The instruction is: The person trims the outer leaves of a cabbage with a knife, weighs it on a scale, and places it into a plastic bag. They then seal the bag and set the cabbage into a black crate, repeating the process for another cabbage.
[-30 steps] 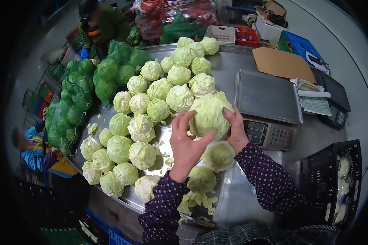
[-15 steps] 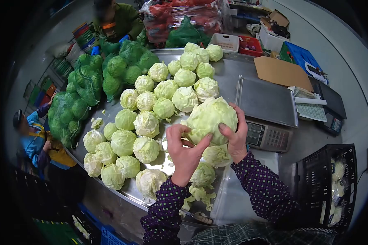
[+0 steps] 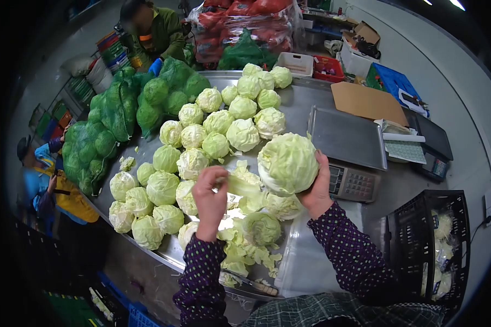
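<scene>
- Holding a large cabbage [image 3: 288,163] above the metal table [image 3: 309,97] in the right hand [image 3: 318,193], with fingers spread and curved around its side and underside.
- Pinching, as far as the blur allows judging, a pale leaf [image 3: 245,187] in the nearly closed fingers of the left hand [image 3: 210,200], just beside that cabbage.
- Looks part-stripped, with frilled leaf edges on its face; cannot tell whether trimmed enough.
- Can see loose leaves [image 3: 234,260] heaped around another cabbage [image 3: 262,229] below, pointing to some stripping already done.
- Leaves plenty untouched by either hand: many bare heads [image 3: 162,188] to the left, more inside green net bags [image 3: 90,144] beyond.
- Shows wrapped heads [image 3: 443,252] in a black crate [image 3: 412,229] at right, apparently finished, near the weighing scale [image 3: 360,182].
</scene>
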`<state>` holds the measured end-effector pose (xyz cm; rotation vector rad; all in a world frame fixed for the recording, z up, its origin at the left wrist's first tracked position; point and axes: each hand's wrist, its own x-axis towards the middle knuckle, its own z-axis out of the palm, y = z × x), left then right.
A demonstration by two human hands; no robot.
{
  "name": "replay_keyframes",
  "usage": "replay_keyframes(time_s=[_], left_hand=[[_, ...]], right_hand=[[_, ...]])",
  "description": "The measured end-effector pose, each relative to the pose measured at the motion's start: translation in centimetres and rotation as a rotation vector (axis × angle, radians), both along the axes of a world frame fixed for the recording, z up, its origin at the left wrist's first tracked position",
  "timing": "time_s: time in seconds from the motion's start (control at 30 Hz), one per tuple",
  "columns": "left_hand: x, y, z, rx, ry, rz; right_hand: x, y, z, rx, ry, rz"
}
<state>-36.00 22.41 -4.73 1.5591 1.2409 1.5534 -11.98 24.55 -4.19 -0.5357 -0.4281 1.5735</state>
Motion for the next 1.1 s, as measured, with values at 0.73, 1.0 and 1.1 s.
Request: replay_keyframes(time_s=[0.73,1.0,1.1], left_hand=[[11.4,-12.9,-2.2,-0.35,-0.374,-0.135],[18.8,-19.6,-13.8,0.358,0.764,-0.826],[18.6,-18.5,-6.9,-0.157,0.246,-0.594]], right_hand=[[8.3,-20.2,-6.0,-0.119,0.411,0.155],[13.4,-28.1,-8.6,0.057,0.65,-0.116],[13.6,-30.5,-8.2,-0.061,0.429,-0.287]])
